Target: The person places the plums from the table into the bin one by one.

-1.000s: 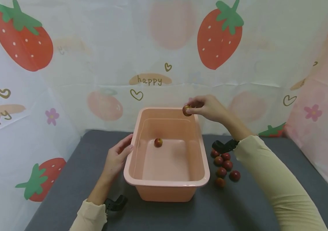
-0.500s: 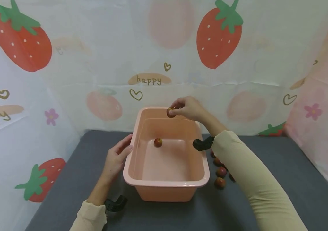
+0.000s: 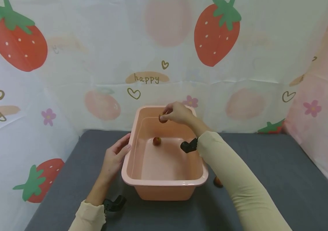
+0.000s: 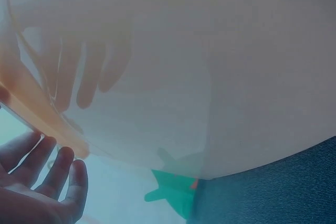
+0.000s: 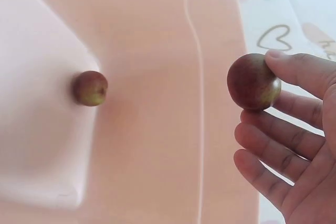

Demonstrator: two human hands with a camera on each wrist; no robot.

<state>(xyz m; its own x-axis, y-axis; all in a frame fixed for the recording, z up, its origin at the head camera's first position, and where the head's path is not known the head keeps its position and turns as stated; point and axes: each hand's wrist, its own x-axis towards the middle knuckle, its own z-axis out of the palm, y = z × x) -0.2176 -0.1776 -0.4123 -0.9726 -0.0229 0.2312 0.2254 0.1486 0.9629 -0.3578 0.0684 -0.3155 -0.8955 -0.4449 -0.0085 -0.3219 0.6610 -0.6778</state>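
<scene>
My right hand (image 3: 179,114) pinches a reddish-green plum (image 5: 252,83) between thumb and fingers, above the far part of a peach-coloured plastic basin (image 3: 164,183). Inside, a second plum (image 3: 157,141) lies on the basin's floor, near the far wall. At the basin's left side my left hand (image 3: 114,158) rests with its fingers fairly straight, fingertips against the rim. The left wrist view has these fingers (image 4: 62,169) spread beside the basin's edge, with their reflection on its glossy outer wall.
To the right of the basin one plum (image 3: 218,182) shows on the dark grey tabletop (image 3: 271,173), partly behind the right sleeve (image 3: 239,183). A white cloth backdrop printed with strawberries (image 3: 217,35) hangs behind the table.
My right hand has carried its plum leftward from the basin's far right corner, then slightly lower over the inside. The right sleeve now hides most plums on the table. My left hand stays at the rim.
</scene>
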